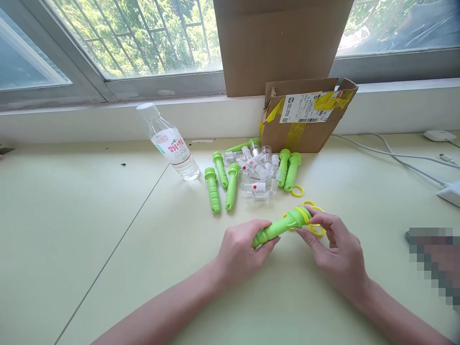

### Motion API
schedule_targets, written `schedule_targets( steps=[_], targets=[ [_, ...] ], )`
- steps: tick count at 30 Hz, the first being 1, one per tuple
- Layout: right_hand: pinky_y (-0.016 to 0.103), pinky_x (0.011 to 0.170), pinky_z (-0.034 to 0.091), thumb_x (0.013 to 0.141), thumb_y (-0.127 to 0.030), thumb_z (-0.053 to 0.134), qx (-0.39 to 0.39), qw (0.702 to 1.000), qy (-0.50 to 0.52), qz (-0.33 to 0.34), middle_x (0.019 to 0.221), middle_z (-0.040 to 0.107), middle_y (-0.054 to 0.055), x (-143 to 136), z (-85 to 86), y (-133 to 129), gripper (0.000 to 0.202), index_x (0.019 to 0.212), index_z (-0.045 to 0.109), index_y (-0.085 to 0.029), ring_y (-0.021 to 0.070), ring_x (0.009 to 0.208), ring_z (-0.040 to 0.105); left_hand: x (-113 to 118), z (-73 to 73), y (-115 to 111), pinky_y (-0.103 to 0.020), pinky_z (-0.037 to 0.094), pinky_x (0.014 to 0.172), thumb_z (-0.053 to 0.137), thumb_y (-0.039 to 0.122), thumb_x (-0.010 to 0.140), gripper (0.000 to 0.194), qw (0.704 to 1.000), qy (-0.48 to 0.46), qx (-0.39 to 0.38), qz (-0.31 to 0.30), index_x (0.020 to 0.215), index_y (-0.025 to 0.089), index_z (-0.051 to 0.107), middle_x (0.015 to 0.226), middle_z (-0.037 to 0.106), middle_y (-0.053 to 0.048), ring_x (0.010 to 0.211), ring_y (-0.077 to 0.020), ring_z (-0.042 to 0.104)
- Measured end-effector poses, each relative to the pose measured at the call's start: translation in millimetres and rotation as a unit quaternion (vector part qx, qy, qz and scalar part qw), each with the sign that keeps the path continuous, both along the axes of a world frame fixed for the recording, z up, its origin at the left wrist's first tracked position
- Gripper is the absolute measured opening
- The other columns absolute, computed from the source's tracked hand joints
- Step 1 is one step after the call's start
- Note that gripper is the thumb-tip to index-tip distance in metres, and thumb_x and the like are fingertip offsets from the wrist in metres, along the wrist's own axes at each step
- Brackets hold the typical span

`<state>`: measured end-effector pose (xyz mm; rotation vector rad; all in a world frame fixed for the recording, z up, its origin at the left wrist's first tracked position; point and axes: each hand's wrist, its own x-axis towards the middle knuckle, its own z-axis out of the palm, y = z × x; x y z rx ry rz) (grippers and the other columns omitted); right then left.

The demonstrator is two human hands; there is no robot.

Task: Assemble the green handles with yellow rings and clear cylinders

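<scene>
My left hand (239, 247) is wrapped round the ribbed lower part of a green plastic tube (278, 230), which tilts up to the right. At its wide threaded end sits a yellow ring (305, 215), pinched at the rim by the fingers of my right hand (338, 244). More yellow rings (318, 231) lie on the table just behind that hand, partly hidden by it. Beyond them is a heap of clear threaded plastic pieces (257, 187) with white and red parts. Several more green tubes, such as one on the left (212, 191), lie around the heap.
A clear water bottle (174, 148) stands left of the heap. Behind it all is an open cardboard box (302, 129) with a label and yellow tape. White cables (398, 153) run along the right. A blurred, pixelated object (434, 258) lies at the right edge.
</scene>
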<state>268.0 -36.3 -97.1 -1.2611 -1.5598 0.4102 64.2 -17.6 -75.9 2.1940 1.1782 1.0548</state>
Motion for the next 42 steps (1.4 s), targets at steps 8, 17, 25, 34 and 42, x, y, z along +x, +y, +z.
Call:
schedule_targets(
  steps=[8, 17, 25, 34, 42],
  targets=[
    [0.038, 0.093, 0.056, 0.082, -0.02, 0.066, -0.048, 0.998, 0.021, 0.042, 0.123, 0.062, 0.009, 0.4, -2.4, 0.1, 0.026, 0.1, 0.048, -0.025, 0.0223, 0.113, 0.062, -0.7, 9.5, 0.6, -0.021, 0.038, 0.051, 0.062, 0.029, 0.084, 0.019, 0.993, -0.001, -0.114, -0.014, 0.093, 0.013, 0.065, 0.062, 0.058, 0.002, 0.05, -0.0076, 0.046],
    [0.036, 0.087, 0.058, 0.082, -0.02, 0.066, -0.015, 1.0, 0.001, 0.016, 0.115, 0.066, 0.009, 1.2, -2.5, 0.4, 0.019, 0.095, 0.052, -0.024, 0.0231, 0.115, 0.061, -2.7, 16.9, 6.7, -0.021, 0.032, 0.048, 0.059, 0.039, 0.085, 0.025, 0.968, -0.037, -0.244, -0.047, 0.09, 0.014, 0.064, 0.062, 0.053, 0.003, 0.052, -0.0078, 0.041],
    [0.043, 0.089, 0.057, 0.08, -0.018, 0.068, 0.011, 1.0, -0.013, 0.002, 0.116, 0.066, 0.011, 1.7, -1.8, -1.8, 0.022, 0.094, 0.052, -0.023, 0.0267, 0.112, 0.063, -1.5, 6.6, 4.0, -0.021, 0.041, 0.054, 0.063, 0.033, 0.084, 0.022, 0.997, 0.008, -0.067, -0.02, 0.097, 0.017, 0.059, 0.073, 0.063, 0.0, 0.058, -0.0097, 0.053],
    [0.046, 0.091, 0.056, 0.08, -0.019, 0.069, 0.013, 1.0, -0.004, 0.001, 0.11, 0.068, 0.009, 0.4, -0.8, -2.7, 0.021, 0.093, 0.053, -0.024, 0.0269, 0.109, 0.065, -1.4, -5.9, 1.2, -0.018, 0.042, 0.051, 0.065, 0.018, 0.082, 0.014, 0.982, 0.041, 0.182, 0.029, 0.094, 0.018, 0.059, 0.072, 0.063, -0.002, 0.059, -0.0095, 0.058],
    [0.047, 0.097, 0.052, 0.08, -0.025, 0.07, -0.05, 0.998, 0.025, 0.043, 0.124, 0.062, 0.011, 1.6, 1.2, -0.6, 0.028, 0.097, 0.049, -0.024, 0.0257, 0.118, 0.059, -0.6, -1.7, 0.5, -0.023, 0.045, 0.054, 0.065, 0.025, 0.083, 0.015, 0.984, 0.069, 0.166, 0.019, 0.095, 0.016, 0.06, 0.073, 0.069, -0.004, 0.059, -0.0126, 0.061]
  ],
)
